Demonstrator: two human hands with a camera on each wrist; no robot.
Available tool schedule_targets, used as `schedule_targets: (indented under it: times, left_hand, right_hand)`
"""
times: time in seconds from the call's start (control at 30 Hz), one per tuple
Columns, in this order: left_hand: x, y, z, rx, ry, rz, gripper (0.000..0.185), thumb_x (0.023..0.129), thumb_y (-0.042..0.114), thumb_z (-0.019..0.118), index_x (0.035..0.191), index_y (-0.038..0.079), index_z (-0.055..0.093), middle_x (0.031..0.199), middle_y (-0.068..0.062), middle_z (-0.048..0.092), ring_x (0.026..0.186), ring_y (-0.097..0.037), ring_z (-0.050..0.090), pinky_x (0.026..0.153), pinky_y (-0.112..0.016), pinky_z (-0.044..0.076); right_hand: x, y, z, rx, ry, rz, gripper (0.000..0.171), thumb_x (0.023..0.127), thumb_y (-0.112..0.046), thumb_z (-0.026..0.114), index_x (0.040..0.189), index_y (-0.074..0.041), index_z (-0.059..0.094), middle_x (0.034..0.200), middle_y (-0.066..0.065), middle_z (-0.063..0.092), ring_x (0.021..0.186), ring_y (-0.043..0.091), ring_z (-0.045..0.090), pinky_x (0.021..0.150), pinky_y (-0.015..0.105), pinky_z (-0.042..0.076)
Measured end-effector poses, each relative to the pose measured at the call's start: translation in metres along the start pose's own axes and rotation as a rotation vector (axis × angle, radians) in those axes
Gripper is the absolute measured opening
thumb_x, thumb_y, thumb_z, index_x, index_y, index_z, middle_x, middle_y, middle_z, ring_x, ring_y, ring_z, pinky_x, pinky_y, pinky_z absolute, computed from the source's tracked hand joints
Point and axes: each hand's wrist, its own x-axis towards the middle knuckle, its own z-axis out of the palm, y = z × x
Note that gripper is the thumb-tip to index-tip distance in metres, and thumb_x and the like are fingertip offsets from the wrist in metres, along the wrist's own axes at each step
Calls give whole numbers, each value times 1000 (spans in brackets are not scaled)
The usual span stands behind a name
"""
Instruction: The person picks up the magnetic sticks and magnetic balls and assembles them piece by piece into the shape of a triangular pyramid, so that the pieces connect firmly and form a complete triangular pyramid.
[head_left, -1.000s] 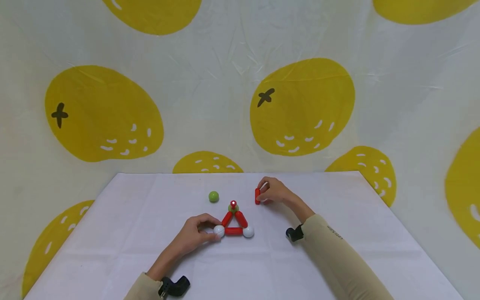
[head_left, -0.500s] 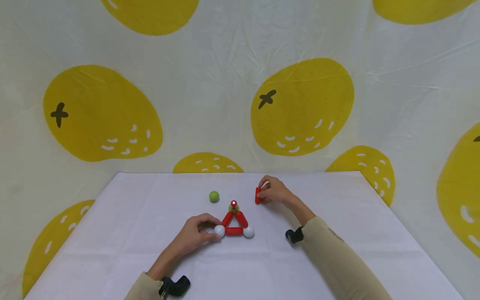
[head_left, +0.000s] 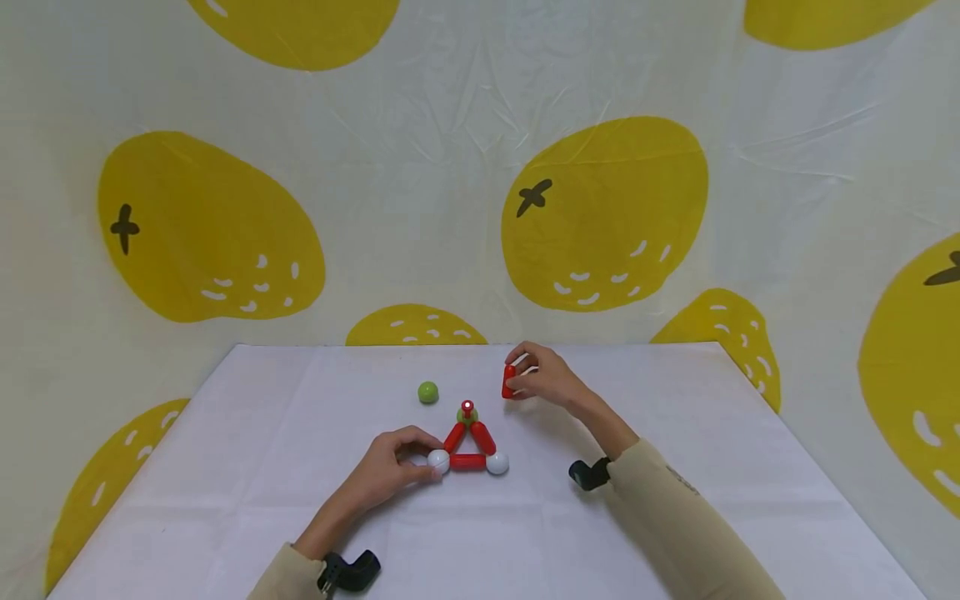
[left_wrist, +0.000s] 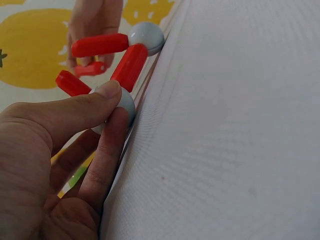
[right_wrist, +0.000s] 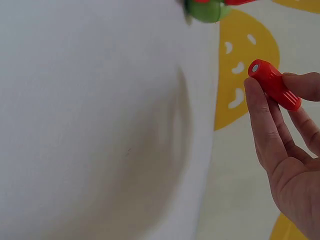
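Note:
A triangle of red magnetic rods lies on the table, with a white ball at each near corner and a green ball at the far one. From that green ball another short red rod sticks up. My left hand pinches the left white ball between thumb and fingers. Beyond the triangle to the right, my right hand holds a loose red magnetic rod by thumb and fingertips, above the cloth. A pale metal tip shows at the rod's end in the right wrist view.
A separate green ball rests behind and left of the triangle. The right white ball sits at the near right corner. White cloth covers the table, and a curtain with yellow fruit prints hangs behind its far edge.
My right hand has raised the red rod slightly and shifted it a little left, and the rod's tilt has changed. My left hand and the triangle stay in place.

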Motion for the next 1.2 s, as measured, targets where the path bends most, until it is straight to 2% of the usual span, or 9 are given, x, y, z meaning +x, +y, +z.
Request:
schedule_targets:
  times: [0.37, 0.6, 0.87, 1.07, 1.2]
  left_hand:
    - [0, 0, 0, 6, 1, -25, 31, 84, 28, 86, 113, 28, 74, 111, 9, 74, 109, -16, 65, 97, -25, 52]
    - [0, 0, 0, 5, 6, -36, 31, 84, 28, 86, 113, 27, 74, 109, 8, 74, 109, -16, 65, 96, -30, 52]
    - [0, 3, 1, -9, 5, -34, 33, 84, 26, 87, 114, 26, 74, 109, 8, 75, 109, -15, 66, 100, -37, 50]
    - [0, 3, 0, 13, 8, -23, 32, 84, 27, 86, 114, 26, 74, 109, 8, 75, 106, -12, 66, 98, -32, 51]
    - [0, 2, -1, 9, 12, -17, 32, 84, 27, 86, 114, 23, 74, 109, 5, 75, 105, -12, 66, 92, -26, 52]
  right_hand:
    - [-17, -31, 15, 31, -95, -130, 33, 94, -6, 71, 123, -1, 59, 111, 19, 67, 90, 23, 73, 84, 45, 63]
    - [-26, -44, 34, -4, -157, -165, 30, 93, -7, 72, 120, -3, 60, 109, 16, 68, 87, 21, 73, 81, 37, 63]
    - [-31, -48, 47, -97, -198, -232, 22, 92, -10, 71, 113, -10, 64, 107, 8, 72, 91, 19, 72, 81, 34, 62]
    - [-34, -50, 53, -153, -220, -268, 19, 92, -9, 73, 109, -12, 67, 103, 3, 74, 91, 16, 70, 84, 32, 60]
    - [-35, -48, 58, -173, -260, -281, 17, 92, -8, 75, 106, -14, 68, 100, 2, 76, 87, 13, 73, 83, 30, 61]
